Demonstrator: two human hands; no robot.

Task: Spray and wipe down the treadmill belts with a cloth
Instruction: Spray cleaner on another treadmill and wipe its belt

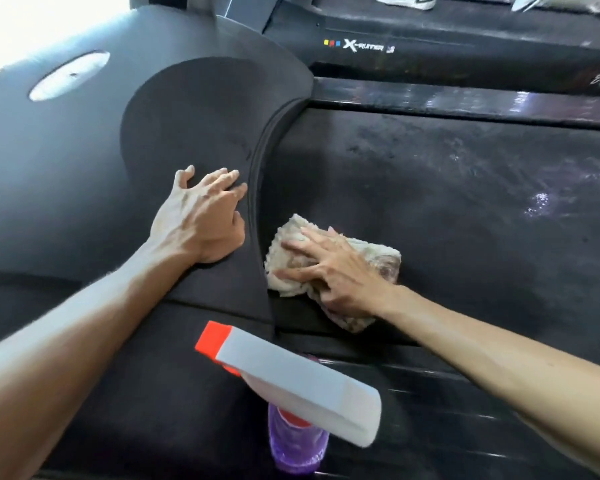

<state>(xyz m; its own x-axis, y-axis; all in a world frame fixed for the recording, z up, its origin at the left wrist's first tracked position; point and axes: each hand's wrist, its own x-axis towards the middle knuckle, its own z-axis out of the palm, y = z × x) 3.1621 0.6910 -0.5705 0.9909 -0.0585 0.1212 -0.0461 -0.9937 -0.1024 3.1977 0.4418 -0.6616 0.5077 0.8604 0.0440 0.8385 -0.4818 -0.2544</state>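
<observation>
Cloth (329, 268) under right hand (340, 275), against hood edge (257, 202)

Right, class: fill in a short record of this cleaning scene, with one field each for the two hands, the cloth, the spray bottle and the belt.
left hand: fingers spread, resting flat on the motor cover
right hand: pressing the cloth, fingers spread
cloth: beige, crumpled, on the belt beside the cover's edge
spray bottle: upright, purple, unheld, nearest the camera
belt: dark, wet patches at right

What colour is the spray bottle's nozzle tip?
Orange-red, on a white trigger head; the spray bottle body is clear purple. Head view.
</observation>
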